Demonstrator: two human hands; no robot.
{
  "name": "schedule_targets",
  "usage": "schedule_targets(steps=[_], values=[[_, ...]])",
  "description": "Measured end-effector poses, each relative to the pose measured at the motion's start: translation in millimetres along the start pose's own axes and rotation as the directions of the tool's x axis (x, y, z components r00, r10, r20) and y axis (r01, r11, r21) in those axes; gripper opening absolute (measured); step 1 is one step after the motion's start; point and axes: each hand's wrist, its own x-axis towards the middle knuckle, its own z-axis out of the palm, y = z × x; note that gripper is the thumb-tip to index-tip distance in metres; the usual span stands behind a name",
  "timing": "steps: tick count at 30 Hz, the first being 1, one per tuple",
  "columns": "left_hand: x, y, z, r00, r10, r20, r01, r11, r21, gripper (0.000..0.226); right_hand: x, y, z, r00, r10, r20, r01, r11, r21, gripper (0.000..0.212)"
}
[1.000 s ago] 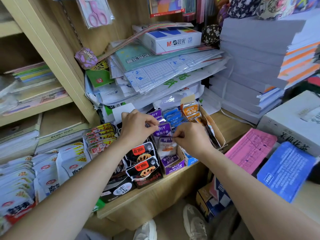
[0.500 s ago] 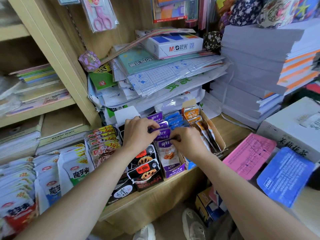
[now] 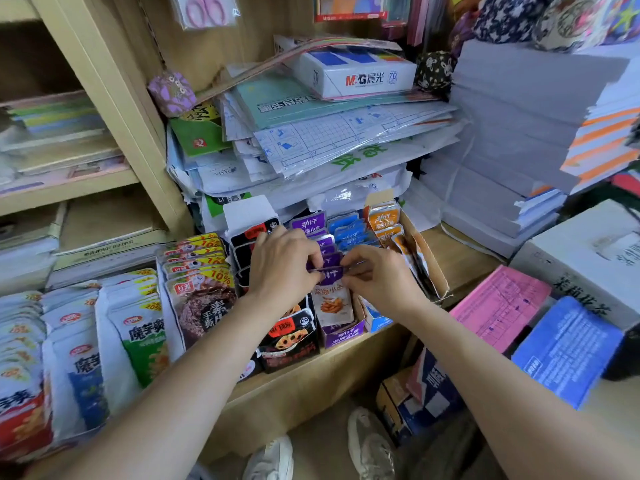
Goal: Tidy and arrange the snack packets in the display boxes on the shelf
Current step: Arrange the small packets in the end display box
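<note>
- Purple foil marks the row being worked, seen from the head camera: the purple display box [image 3: 343, 336] stands at the front edge of the shelf [image 3: 311, 372], about midway along it.
- The left hand [image 3: 282, 263] has its fingers curled and pinches the left end of the top seam of one purple packet [image 3: 328, 270]. The right hand [image 3: 377, 275] pinches the right end of the same seam.
- That packet stands upright in its box, just behind the front purple packet [image 3: 333, 301]. More purple tops are lined up towards the back of the shelf.
- Beside it to the left stand the black packets [image 3: 291, 336], touching the left wrist. To the right are the blue packets [image 3: 349, 230], then the orange packets [image 3: 384, 220], which slump against a bent cardboard box wall [image 3: 427, 261].
- My reading is that the packet is being squared up or reseated in its row, with most rows yet to be straightened.
- Risk: the packets are packed tightly, so lifting this one could drag its neighbours up and knock the row askew.
- Risk: the box sits right at the front edge, so a forward push could slide it off the shelf towards the floor.
- Risk: the left forearm lies across the black packets, and any sideways move may topple them.
- Risk: the wrapped paper stack [image 3: 329, 140] overhangs the back of the boxes, and reaching deep could snag it.
</note>
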Motion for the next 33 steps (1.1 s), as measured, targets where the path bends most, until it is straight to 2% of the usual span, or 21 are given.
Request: schedule_targets(steps=[3,5,7,10,13,15,19,22,29,33], values=[[1,-5,3,0.999,-0.006,-0.039,0.003,0.997,-0.071,0.013,-9,-7,-13,0.999,0.007,-0.040,-0.006,0.999,0.034,0.026],[1,-8,5,0.998,-0.002,-0.068,-0.006,0.993,-0.114,0.013,-20,-10,-21,0.998,-0.057,-0.030,0.053,0.991,-0.119,0.020],[-2,-8,7,0.995,0.012,-0.099,-0.028,0.988,-0.154,0.014,-31,-8,-21,0.987,-0.056,0.149,0.090,0.968,-0.234,0.017],[-7,-8,11,0.987,0.036,-0.156,-0.067,0.978,-0.200,0.014,-38,2,-11,0.906,0.043,0.421,0.142,0.906,-0.398,0.028],[-7,-10,12,0.981,0.043,-0.188,-0.088,0.968,-0.236,0.014,-36,-3,-6,0.833,0.178,0.524,0.140,0.848,-0.510,0.042],[-7,-12,14,0.980,0.055,-0.192,-0.103,0.963,-0.250,0.015,-31,-9,-6,0.777,0.218,0.590,0.186,0.816,-0.547,0.046],[-8,-15,16,0.980,0.067,-0.190,-0.120,0.953,-0.279,0.013,-20,-9,-12,0.680,0.274,0.680,0.236,0.796,-0.558,0.050],[-7,-16,15,0.982,0.074,-0.173,-0.125,0.945,-0.304,0.012,-15,-5,-12,0.617,0.319,0.719,0.202,0.819,-0.537,0.053],[-4,-20,19,0.980,0.088,-0.176,-0.143,0.934,-0.327,0.011,-20,7,-8,0.626,0.351,0.696,0.076,0.861,-0.503,0.071],[-4,-20,19,0.979,0.089,-0.182,-0.146,0.932,-0.331,0.011,-25,13,-11,0.639,0.343,0.688,-0.041,0.909,-0.416,0.079]])
